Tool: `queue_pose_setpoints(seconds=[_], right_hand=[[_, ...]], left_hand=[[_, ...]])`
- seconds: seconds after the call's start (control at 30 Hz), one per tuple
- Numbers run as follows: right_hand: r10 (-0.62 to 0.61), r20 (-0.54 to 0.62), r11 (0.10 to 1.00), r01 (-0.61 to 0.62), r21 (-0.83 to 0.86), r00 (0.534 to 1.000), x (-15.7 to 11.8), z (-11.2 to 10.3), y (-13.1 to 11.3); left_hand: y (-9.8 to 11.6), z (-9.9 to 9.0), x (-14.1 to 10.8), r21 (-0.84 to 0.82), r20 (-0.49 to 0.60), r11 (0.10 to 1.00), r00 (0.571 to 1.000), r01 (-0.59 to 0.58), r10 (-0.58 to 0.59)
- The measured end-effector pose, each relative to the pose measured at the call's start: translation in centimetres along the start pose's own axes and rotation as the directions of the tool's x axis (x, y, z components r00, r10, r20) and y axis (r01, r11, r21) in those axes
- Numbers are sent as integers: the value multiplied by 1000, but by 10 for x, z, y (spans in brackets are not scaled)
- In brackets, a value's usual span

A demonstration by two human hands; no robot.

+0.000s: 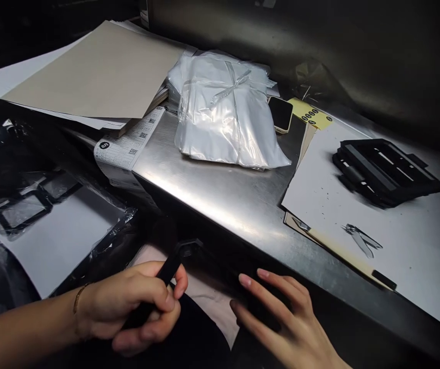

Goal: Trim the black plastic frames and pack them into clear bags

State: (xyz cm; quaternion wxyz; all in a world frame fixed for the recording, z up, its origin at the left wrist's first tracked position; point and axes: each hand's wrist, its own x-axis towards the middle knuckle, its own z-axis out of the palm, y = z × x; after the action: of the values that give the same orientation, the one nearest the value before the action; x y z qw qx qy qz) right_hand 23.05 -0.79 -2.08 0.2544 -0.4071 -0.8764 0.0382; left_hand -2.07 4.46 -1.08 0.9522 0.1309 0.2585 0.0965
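Note:
My left hand (146,302) is closed around a black plastic frame (172,264), whose upper end sticks up past the fingers; its far side is lost in the dark. To the right, my right hand (281,312) has its fingers spread, with nothing visibly gripped; the fingertips are near the dark area by the frame, and contact cannot be made out. On the white sheet at the right lie several stacked black frames (389,171), a pair of small nippers (362,240) and a knife with a pale handle (343,251).
Tied clear plastic bags (227,113) lie on the metal table (204,189), beside a phone (280,114) and a yellow label sheet (314,113). Large cardboard sheets (97,72) are stacked at the back left. Below them, a plastic bag (62,230) holds black frames.

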Motion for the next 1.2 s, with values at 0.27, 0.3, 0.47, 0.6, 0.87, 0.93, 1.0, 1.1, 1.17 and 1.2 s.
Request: queue_pose_setpoints(seconds=[0.27, 0.3, 0.47, 0.6, 0.87, 0.93, 1.0, 1.1, 1.17, 1.2], right_hand=[[99, 272, 806, -237, 542, 957, 37, -5, 16], [198, 321, 735, -357, 577, 926, 42, -8, 15], [447, 576, 533, -721, 444, 685, 65, -14, 8], [278, 664, 594, -667, 449, 694, 88, -12, 8], [509, 245, 755, -564, 334, 825, 147, 3, 107], [549, 133, 779, -563, 277, 825, 163, 7, 141], [553, 95, 793, -558, 245, 828, 177, 12, 163], [556, 92, 788, -559, 257, 826, 192, 14, 177], [589, 70, 759, -581, 295, 805, 197, 10, 179], [618, 47, 735, -597, 322, 785, 197, 6, 180]], left_hand=[[23, -31, -5, 135, -284, 959, 918, -248, 277], [25, -35, -8, 191, -350, 932, 865, -308, 358], [31, -44, -25, 571, -508, 673, 441, -471, 740], [30, -37, -19, 768, -370, 573, 533, -286, 761], [22, -50, 0, 574, -405, 747, 677, -335, 615], [18, -54, -2, 512, -457, 787, 667, -343, 588], [15, -57, -4, 436, -525, 824, 641, -361, 559], [13, -60, -5, 344, -579, 848, 620, -403, 530], [11, -63, -5, 329, -570, 845, 625, -422, 534], [11, -65, -4, 323, -568, 843, 624, -430, 536]])
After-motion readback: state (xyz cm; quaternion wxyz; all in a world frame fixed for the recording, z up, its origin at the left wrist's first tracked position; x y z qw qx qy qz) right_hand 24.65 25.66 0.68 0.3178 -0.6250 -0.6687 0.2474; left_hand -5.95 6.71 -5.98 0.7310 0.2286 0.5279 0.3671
